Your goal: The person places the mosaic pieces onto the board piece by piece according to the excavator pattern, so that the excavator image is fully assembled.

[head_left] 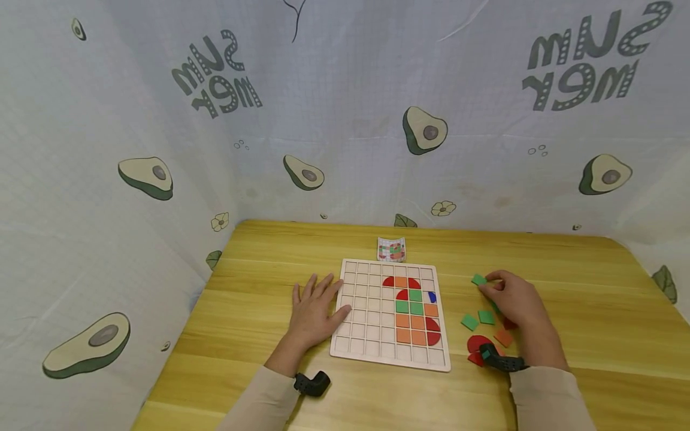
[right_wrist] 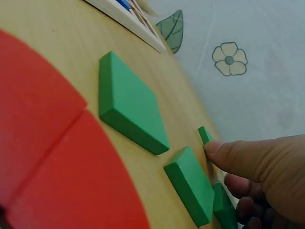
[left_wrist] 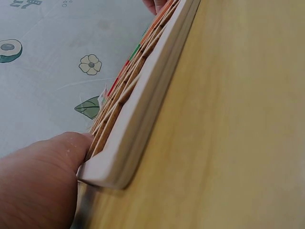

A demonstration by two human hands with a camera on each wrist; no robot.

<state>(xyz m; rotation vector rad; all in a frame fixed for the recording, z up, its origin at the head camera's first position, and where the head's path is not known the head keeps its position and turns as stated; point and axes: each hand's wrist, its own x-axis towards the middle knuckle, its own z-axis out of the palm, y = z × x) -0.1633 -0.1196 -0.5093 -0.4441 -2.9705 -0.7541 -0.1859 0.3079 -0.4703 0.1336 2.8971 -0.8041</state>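
My left hand (head_left: 315, 314) lies with fingers spread along the left edge of a wooden grid board (head_left: 363, 349), its thumb touching the rim. In the left wrist view the thumb (left_wrist: 45, 167) meets the board's corner (left_wrist: 107, 167). Red, orange and green pieces and one blue piece (head_left: 432, 297) fill cells on the board's right half. To the right of the board, my right hand (head_left: 517, 299) pinches a green square tile (head_left: 478, 279) between thumb and fingers. Loose green tiles (head_left: 486, 317) lie below that hand; in the right wrist view a green tile (right_wrist: 136, 105) appears close up.
A small curled picture card (head_left: 391, 250) stands behind the board. Red quarter-round pieces (head_left: 478, 343) and an orange tile (head_left: 504, 338) lie near my right wrist. A printed curtain (head_left: 350, 120) hangs behind the wooden table (head_left: 259, 263).
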